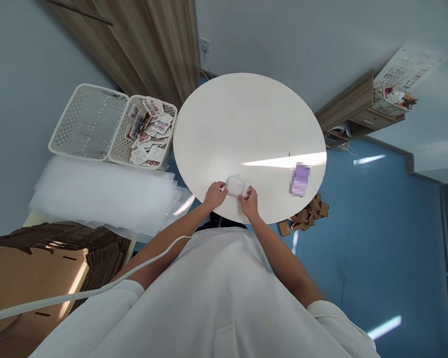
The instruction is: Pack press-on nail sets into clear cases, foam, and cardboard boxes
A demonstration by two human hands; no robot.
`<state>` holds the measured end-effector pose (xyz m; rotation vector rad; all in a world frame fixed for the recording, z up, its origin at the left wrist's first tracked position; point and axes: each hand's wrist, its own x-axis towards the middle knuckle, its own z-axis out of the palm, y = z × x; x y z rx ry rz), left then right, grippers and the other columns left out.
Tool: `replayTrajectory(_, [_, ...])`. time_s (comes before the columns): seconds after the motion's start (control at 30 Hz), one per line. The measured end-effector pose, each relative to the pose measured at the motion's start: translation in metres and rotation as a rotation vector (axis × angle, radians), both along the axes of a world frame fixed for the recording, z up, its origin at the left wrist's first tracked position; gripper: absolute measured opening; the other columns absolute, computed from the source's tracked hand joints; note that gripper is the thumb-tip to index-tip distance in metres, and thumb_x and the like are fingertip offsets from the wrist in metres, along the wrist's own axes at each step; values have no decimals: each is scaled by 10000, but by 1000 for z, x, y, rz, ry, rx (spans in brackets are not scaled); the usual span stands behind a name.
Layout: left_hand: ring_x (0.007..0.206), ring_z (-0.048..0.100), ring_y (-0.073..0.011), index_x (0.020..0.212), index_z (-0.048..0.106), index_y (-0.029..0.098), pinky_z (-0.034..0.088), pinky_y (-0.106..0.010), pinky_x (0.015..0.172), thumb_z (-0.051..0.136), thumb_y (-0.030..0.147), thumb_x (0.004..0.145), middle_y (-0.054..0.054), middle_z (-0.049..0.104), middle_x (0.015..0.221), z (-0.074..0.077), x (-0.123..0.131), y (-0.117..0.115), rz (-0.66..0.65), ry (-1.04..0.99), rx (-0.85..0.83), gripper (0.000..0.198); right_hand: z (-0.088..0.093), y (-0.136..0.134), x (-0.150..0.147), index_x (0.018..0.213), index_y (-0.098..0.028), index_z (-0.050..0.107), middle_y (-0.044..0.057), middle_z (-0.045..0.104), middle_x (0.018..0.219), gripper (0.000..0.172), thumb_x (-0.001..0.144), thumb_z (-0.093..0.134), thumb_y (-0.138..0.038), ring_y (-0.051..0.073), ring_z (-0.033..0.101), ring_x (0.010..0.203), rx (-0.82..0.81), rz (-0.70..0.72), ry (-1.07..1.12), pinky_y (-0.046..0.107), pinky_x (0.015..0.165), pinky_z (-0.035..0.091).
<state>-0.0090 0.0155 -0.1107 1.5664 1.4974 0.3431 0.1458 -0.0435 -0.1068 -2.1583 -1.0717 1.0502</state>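
Small white packet (235, 185) lies on round white tabletop (246, 124), at 6 o'clock edge, close to person's body. Left hand (214, 195) at packet's 9 o'clock end, grip pinched shut on it. Right hand (249, 203) at its 4 o'clock end, grip likewise closed on packet edge. Purple item (299, 180), blurred, at tabletop's 4 o'clock. Basket of cards (145, 132) off tabletop at 9 o'clock. Small cardboard pieces (306, 216) on floor at 5 o'clock.

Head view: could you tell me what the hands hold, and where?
A small white packet, left hand gripping its left end, right hand its right end.
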Motion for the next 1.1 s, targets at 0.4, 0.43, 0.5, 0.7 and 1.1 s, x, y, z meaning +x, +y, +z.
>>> replayTrajectory(0.4, [894,561,-156,1115,515,185,438,-290,821,427,302,807,-50,598,1025,5,-4,-1,135,19,-122,342,3,2,10,1215,-232,368,69,472,1140,576,689,536,-393,152,530,877,-48,-70,390,282,755,453])
replayTrajectory(0.43, [896,562,-155,1120,514,188,439,-291,825,427,303,807,-49,598,1030,5,-3,-1,142,15,-118,344,4,3,10,1224,-232,358,71,468,1152,585,689,537,-387,155,530,892,-47,-62,402,280,758,452])
replayTrajectory(0.5, [885,568,-152,1121,515,184,440,-294,830,437,295,802,-49,604,1013,6,-1,-3,140,3,-109,347,6,7,9,1239,-232,340,74,461,1174,599,690,535,-373,160,527,918,-46,-28,422,284,769,450])
replayTrajectory(0.7, [853,578,-153,1106,523,158,456,-308,814,479,254,774,-66,607,994,5,-2,-7,137,-16,-76,348,12,22,-2,1239,-233,344,72,449,1210,593,690,533,-356,177,502,970,-17,87,423,313,811,444])
replayTrajectory(1.1, [1035,512,-195,1114,476,176,459,-344,825,515,254,741,-88,552,1119,-1,-73,37,376,-123,37,382,20,90,-89,1214,-264,354,48,442,1263,594,668,586,-293,181,465,1088,28,26,671,352,914,391])
